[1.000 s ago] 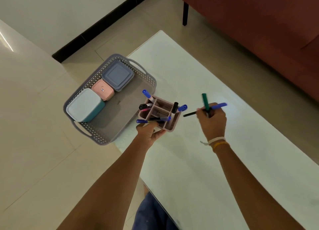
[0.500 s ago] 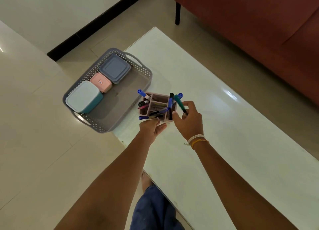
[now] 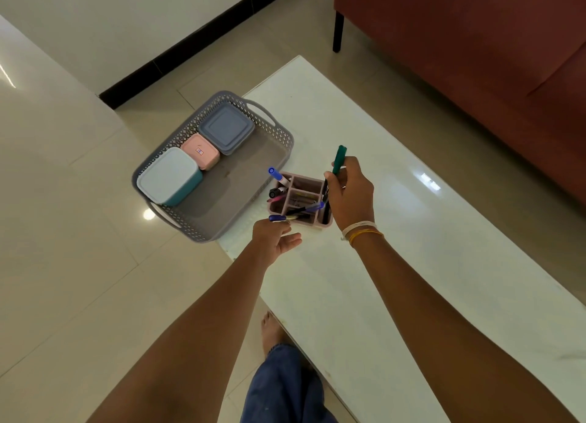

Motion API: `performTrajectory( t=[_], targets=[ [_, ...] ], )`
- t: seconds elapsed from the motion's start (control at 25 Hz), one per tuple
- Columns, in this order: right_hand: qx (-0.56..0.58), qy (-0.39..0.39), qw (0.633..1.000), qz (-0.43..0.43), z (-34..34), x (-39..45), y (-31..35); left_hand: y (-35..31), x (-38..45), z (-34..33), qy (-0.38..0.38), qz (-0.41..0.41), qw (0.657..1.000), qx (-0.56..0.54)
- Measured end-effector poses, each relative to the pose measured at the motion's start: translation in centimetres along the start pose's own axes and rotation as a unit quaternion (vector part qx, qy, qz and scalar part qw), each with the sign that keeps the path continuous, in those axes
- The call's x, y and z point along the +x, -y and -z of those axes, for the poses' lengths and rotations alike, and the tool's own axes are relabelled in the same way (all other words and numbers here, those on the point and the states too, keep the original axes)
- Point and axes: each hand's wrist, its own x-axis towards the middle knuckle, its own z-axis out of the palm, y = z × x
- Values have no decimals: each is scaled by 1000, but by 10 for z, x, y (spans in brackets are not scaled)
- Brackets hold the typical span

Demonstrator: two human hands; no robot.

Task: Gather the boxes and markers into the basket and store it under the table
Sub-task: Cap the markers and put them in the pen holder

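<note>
A grey perforated basket sits on the table's far left corner and hangs partly over the floor. Inside it lie a light-blue box, a small pink box and a flat grey-blue box. Beside the basket, a pink marker holder stands on the white table with several markers in it. My right hand grips a green marker upright over the holder's right side. My left hand rests against the holder's near left corner, thumb spread, by a blue marker.
A dark red sofa with a black leg runs along the table's far side. Cream floor tiles lie to the left, with a white wall and black skirting beyond. My foot and blue trouser leg are at the table's near edge.
My right hand came left from the table's middle to the holder. The blue and black markers it carried are now in the holder. Only the green one stays in my hand.
</note>
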Motion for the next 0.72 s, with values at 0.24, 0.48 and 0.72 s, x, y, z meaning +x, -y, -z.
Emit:
performTrajectory(
  t=[0.24,0.48,0.72],
  targets=[
    [-6,4,1000,-5,-17,9,0,-5,2,13,25,-22,999,34],
    [-67,64,994,-53,-35,25,-3,-14,4,20,37,-12,995,89],
    [-30,-145,988,-46,-23,-15,-12,-30,1,25,16,-23,999,45]
  ],
)
